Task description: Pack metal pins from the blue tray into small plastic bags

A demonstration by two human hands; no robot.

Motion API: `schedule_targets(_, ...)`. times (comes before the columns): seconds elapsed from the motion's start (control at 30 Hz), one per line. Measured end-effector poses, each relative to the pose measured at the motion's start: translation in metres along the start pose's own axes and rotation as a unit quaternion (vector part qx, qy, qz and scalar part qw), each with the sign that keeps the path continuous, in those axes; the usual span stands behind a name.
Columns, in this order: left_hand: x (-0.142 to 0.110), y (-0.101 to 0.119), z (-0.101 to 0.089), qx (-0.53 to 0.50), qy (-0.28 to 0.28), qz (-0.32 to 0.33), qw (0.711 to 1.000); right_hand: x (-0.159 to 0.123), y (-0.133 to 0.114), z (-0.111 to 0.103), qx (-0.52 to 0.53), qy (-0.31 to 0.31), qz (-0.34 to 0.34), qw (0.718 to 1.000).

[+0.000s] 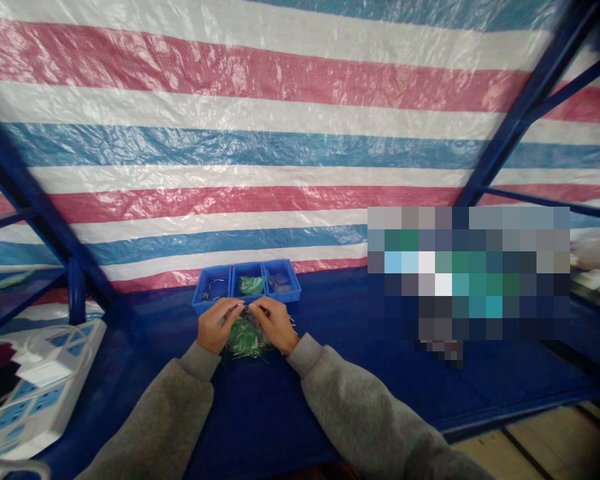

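Note:
My left hand (219, 325) and my right hand (274, 323) meet at the middle of the table, fingertips almost touching. Both are closed in a pinch around something small and thin, too small to name. Below and between them lies a loose pile of green and clear, thin pieces (247, 339), partly covered by the hands. Just behind stand blue bins (196, 297) joined in a row. A few thin dark pieces (207, 293) lie in the left bin, green pieces (251, 285) in the middle one, and small greyish-brown pieces (280, 283) in the right one.
A white power strip (55, 427) with a plugged-in white adapter (43, 363) lies at the left. The blue table (260, 427) ends at a striped plastic sheet (280, 153) behind, between blue metal posts (525, 107). A blurred-out patch hides the right side.

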State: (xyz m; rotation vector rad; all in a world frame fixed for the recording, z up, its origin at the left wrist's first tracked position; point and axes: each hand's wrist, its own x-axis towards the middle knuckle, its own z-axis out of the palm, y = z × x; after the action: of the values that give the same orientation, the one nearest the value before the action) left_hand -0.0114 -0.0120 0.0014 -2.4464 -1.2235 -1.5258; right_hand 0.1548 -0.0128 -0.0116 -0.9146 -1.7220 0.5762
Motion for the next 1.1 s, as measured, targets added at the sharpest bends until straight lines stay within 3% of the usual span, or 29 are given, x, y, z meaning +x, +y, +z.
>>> schedule_targets(0.33,0.000,0.003,-0.004,0.032,-0.010,-0.060,0.998,0.001,0.010,0.003,-0.027,0.046,0.026,0.998)
schedule_targets(0.6,-0.001,-0.004,0.001,0.061,0.007,0.040,0.997,0.000,0.012,0.002,-0.026,0.053,0.030,0.998)
schedule_targets(0.77,0.001,-0.004,-0.001,0.061,0.055,0.019,0.996,0.000,0.010,0.001,-0.026,0.060,0.031,0.997)
schedule_targets(0.93,0.004,-0.004,-0.003,0.031,0.015,0.042,0.999,0.001,0.008,-0.001,-0.023,0.064,0.031,0.997)
schedule_targets(1.1,0.001,-0.006,-0.001,-0.010,-0.007,-0.042,0.999,0.001,0.008,0.000,-0.029,0.066,0.031,0.997)
